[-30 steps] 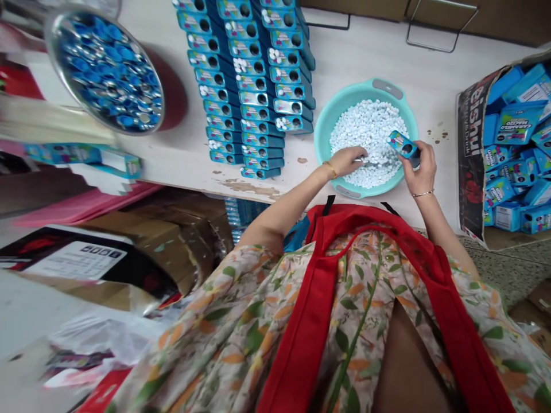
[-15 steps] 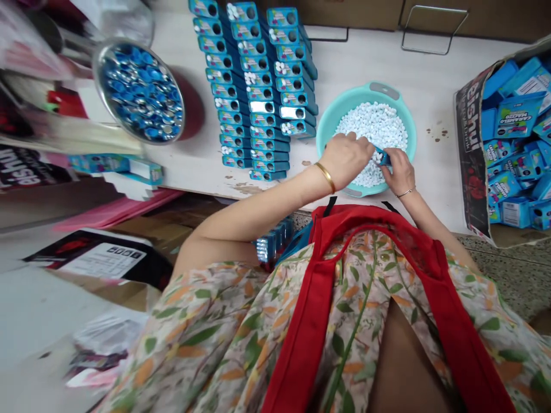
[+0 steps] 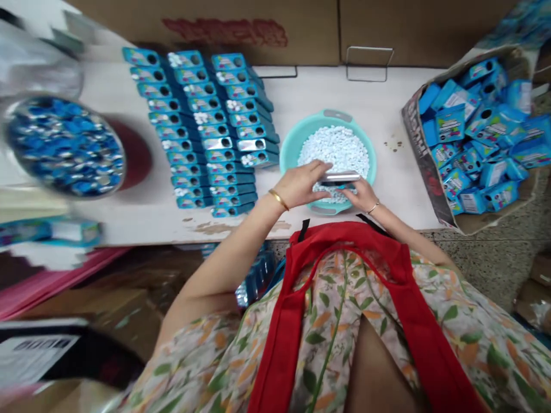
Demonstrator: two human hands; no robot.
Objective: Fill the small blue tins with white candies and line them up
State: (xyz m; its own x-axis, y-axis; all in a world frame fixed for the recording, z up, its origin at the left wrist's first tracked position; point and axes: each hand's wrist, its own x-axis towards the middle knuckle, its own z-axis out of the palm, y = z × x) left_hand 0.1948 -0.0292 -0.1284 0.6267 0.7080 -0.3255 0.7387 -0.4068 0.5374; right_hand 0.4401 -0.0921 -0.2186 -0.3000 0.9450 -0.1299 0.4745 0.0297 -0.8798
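Above the round turquoise basin (image 3: 289,143), my right hand (image 3: 365,195) holds the right end of a small candy box (image 3: 341,176), its long pale side facing up. My left hand (image 3: 301,182), with a gold bangle on the wrist, has its fingers and thumb around the box's left end. Small white pellets (image 3: 333,144) fill much of the basin below. To the left stand three columns of blue candy boxes (image 3: 224,156), many with a round dark hole and some with white pellets on the end.
A carton (image 3: 424,166) full of blue boxes stands at the right. At the left is a metal pot (image 3: 124,155) of blue and silver pieces. Large brown cartons (image 3: 301,34) line the back of the white table (image 3: 310,86). Plastic-wrapped packs (image 3: 258,275) lie below the table edge.
The view has swung left-to-right, shifting the table's things leftward and down. My left hand has moved from over the pellets to the box's left end. The box now shows its pale side.
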